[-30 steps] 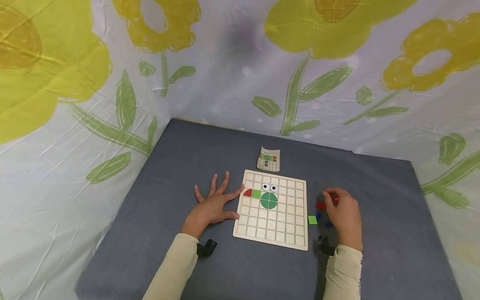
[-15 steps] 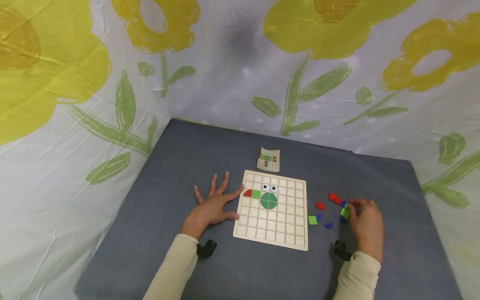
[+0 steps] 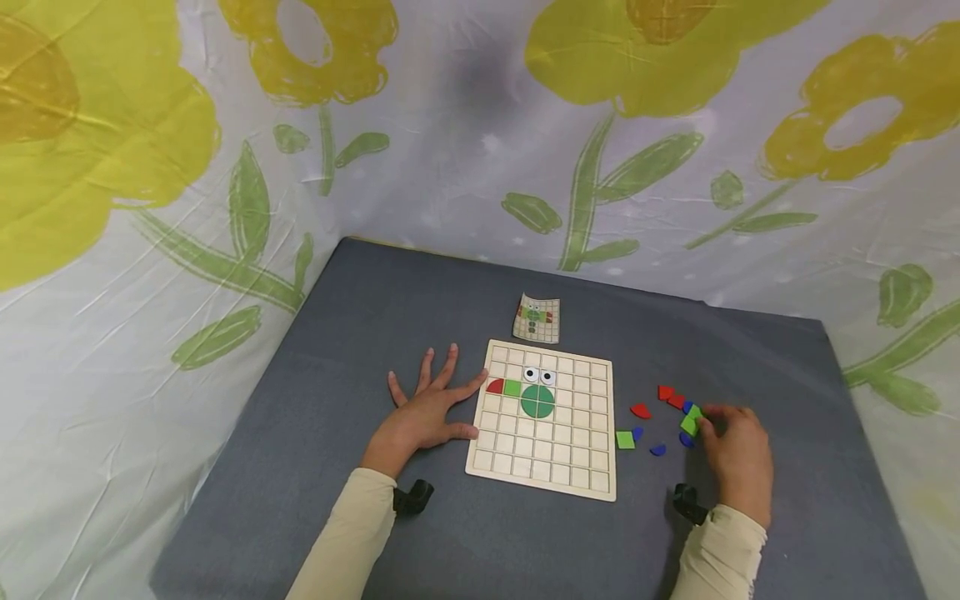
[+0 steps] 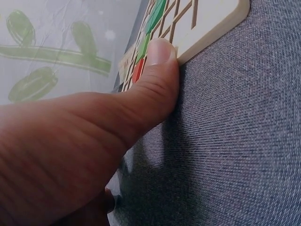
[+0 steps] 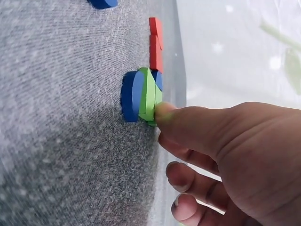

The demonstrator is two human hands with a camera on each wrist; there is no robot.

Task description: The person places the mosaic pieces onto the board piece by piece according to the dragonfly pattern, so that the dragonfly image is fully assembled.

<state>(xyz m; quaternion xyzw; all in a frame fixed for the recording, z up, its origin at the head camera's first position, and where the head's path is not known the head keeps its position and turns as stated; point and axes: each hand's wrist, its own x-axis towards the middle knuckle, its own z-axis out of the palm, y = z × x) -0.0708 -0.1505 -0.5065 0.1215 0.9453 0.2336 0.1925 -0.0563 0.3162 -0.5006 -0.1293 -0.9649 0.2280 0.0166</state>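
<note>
The right hand (image 3: 738, 454) has left the red pieces (image 3: 676, 402), where it was a second ago, for the green pieces (image 3: 690, 422), edging slightly farther from the board (image 3: 555, 462) over the last half second. Its grip is nearly closed: thumb and forefinger meet at the green pieces in a pinch, the other fingers curled beneath. Whether it has one or both is unclear. These lie on the tabletop (image 3: 450, 292), well to the right of the board, with blue pieces (image 3: 686, 439) against them.

Nothing on the board has changed: eyes (image 3: 548, 377), green disc (image 3: 528, 394), green tile (image 3: 512, 388) and red quarter (image 3: 496, 387) sit as before. So the work seems to have turned to sorting or picking among the loose pieces. The left hand (image 3: 423, 417) stays put, fingers spread, thumb and forefinger touching the board's left edge, holding nothing.

The tabletop is covered in dark grey woven cloth. A curled card (image 3: 537, 321) with a gridded picture lies just beyond the board. Pale cloth (image 3: 450, 167) printed with yellow flowers hangs around the tabletop.
</note>
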